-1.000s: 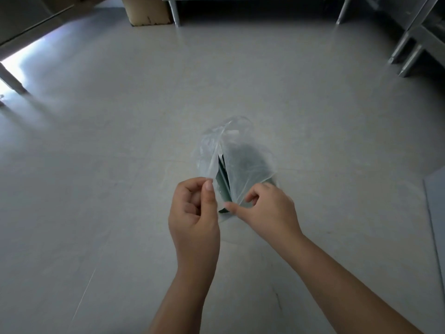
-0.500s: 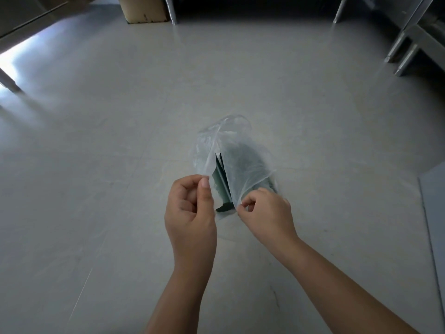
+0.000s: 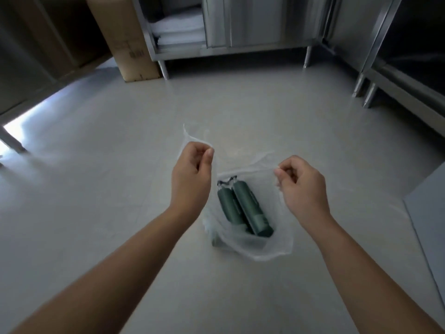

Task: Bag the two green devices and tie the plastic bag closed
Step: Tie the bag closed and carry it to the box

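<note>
A clear plastic bag (image 3: pixel 262 247) rests on the grey floor with its mouth held wide. Inside lie two dark green cylindrical devices (image 3: pixel 250 208) side by side, small black clips at their far ends. My left hand (image 3: pixel 192 174) pinches the bag's left rim between thumb and forefinger, raised above the devices. My right hand (image 3: pixel 301 186) pinches the right rim at about the same height. The two hands are well apart, with the bag's opening stretched between them.
A steel cabinet (image 3: pixel 231 27) on legs stands at the back, with white folded items on its shelf. A tall cardboard box (image 3: pixel 125 39) leans left of it. More steel furniture (image 3: pixel 397 75) lines the right side. A grey panel (image 3: pixel 428 213) lies at right.
My hands have moved apart and upward, pulling the bag's mouth wide open. The bag, bunched upright before, now lies spread, showing both devices. The view has tilted up toward the cabinets.
</note>
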Available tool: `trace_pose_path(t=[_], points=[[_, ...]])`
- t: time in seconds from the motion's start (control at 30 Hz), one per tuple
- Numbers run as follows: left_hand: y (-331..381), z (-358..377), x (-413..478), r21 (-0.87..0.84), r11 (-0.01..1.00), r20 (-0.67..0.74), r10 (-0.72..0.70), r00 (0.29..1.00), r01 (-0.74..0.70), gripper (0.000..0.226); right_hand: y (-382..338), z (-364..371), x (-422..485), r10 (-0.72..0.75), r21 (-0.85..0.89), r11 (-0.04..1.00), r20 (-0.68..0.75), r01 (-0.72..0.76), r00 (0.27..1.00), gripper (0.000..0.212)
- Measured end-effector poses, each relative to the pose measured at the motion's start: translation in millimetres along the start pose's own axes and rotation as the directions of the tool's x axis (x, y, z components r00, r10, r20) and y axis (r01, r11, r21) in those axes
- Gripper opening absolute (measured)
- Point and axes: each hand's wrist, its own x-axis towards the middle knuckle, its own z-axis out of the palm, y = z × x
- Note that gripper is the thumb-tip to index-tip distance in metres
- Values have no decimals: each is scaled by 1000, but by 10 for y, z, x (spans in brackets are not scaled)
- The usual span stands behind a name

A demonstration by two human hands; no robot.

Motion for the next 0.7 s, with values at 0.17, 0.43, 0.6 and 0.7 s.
trace_pose_path(t=[0.17, 0.43, 0.6, 0.7], points=[[194, -244, 345, 171, 981, 111, 71, 991, -89, 23, -257, -51, 229, -68, 94, 993, -12, 69, 998, 30], [386, -424, 384, 60, 994, 62, 89, 994, -92, 20, -578, -121, 245, -152, 300, 940, -52, 161, 987, 28], [419, -304, 165, -24, 985, 144, 175, 974, -173, 23, -483, -292, -65, -159, 496, 855, -24, 150, 987, 18], [397, -162, 79, -52, 979, 219, 205, 954, -198, 27, -414, -380, -95, -170, 540, 826, -39, 164, 985, 14]])
